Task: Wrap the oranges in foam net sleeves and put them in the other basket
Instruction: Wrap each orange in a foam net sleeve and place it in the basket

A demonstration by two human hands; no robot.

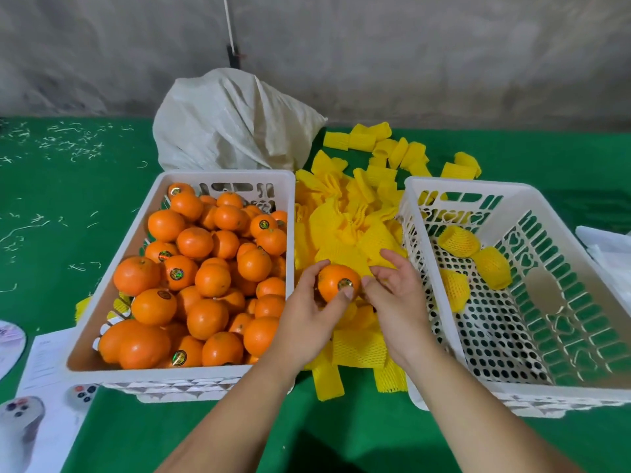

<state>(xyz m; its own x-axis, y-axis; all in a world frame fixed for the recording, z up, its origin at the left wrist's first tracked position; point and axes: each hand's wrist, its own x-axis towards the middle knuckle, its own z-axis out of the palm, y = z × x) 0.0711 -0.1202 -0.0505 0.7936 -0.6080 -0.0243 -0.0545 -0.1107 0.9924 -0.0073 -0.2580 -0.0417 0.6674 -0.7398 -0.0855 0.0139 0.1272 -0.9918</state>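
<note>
Step in hand: one bare orange (336, 281) taken up for sleeving, not yet wrapped.

Left hand (309, 312): my grip is closed round that orange, thumb across its sticker, fingers behind. I hold it above the sleeve pile, between the two baskets.

Right hand (396, 285): fingers curled just beside the orange, at the edge of a yellow sleeve; whether I am actually pinching the foam I cannot tell from here.

Next move, as I judge it: pull one sleeve free, stretch its mouth open and draw it over the fruit, then carry it right.

Containers:
- Left basket (218, 372), white plastic: heaped with unwrapped oranges, many stickered.
- Right basket (461, 189), white, perforated: three wrapped pieces (459, 241) against its left side, otherwise mostly bare floor. Task barely begun.
- Foam net sleeves (345, 216), yellow: loose pile on the green table (68, 199) between the baskets, spilling behind and in front.
- White woven sack (232, 121): behind the left basket, contents unseen.
- Printed sheets (44, 363): at lower left.
</note>
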